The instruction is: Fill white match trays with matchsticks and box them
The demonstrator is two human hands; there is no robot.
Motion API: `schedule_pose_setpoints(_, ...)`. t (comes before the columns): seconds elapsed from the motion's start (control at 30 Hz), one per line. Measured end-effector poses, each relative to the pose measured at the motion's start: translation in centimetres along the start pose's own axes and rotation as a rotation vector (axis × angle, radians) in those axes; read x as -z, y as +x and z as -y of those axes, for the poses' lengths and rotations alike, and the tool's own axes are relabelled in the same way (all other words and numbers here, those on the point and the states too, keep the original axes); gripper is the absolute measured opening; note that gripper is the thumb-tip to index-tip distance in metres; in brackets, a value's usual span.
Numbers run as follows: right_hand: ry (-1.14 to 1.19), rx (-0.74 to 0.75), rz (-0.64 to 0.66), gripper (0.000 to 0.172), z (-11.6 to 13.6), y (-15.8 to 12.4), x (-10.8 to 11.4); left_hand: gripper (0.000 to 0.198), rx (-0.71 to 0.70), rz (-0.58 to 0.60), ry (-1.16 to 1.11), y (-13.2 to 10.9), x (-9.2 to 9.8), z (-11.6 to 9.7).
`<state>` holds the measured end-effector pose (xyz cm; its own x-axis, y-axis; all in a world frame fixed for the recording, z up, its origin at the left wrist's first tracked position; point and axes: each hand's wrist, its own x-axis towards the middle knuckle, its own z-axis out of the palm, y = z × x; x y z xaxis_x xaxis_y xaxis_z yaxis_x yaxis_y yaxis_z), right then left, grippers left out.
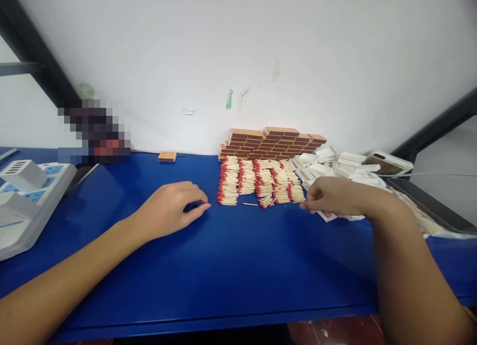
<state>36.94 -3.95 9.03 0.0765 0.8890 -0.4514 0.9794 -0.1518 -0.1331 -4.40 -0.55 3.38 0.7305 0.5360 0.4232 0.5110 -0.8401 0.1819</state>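
My left hand (169, 208) rests on the blue table, loosely curled. Its thumb and fingertips come close to each other, with a gap behind them and nothing seen inside. To its right lie bundles of red-tipped matches (246, 177) in rows, and a single match (249, 204) lies in front of them. My right hand (337, 195) is over the front of a heap of white matchbox trays (350, 161), beside the right end of the matches. Its fingers are bent in toward the thumb; what they hold, if anything, cannot be made out.
Brown matchboxes (276, 142) are stacked against the wall behind the matches. One more matchbox (167, 156) lies apart, to the left. A power strip (44, 201) with plugs sits at far left. A phone (389, 162) and a dark tray (436, 203) are at right.
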Motion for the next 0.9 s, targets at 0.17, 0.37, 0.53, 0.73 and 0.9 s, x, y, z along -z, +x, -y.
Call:
schedule_pose_setpoints(0.17,-0.050,-0.150,-0.042,0.041,-1.5,0.1,0.6,0.021,-0.013,0.012,0.007,0.0,-0.1,-0.2)
schedule_pose_setpoints(0.37,-0.030,-0.091,0.116,0.046,0.4,-0.8,0.6,0.022,-0.036,0.058,-0.007,-0.1,-0.2,-1.0)
schedule_pose_setpoints(0.53,0.201,0.228,0.188,0.058,1.3,-1.6,0.5,0.023,-0.046,0.063,-0.009,-0.2,-0.1,-1.5)
schedule_pose_setpoints(0.73,0.105,0.155,0.142,0.043,-0.4,-1.0,0.0,0.024,-0.050,0.065,0.005,-0.2,-0.1,-1.4)
schedule_pose_setpoints(0.9,0.114,0.153,0.192,0.022,1.0,-1.6,-0.4,0.025,-0.047,0.083,-0.003,-0.1,-0.1,-1.5)
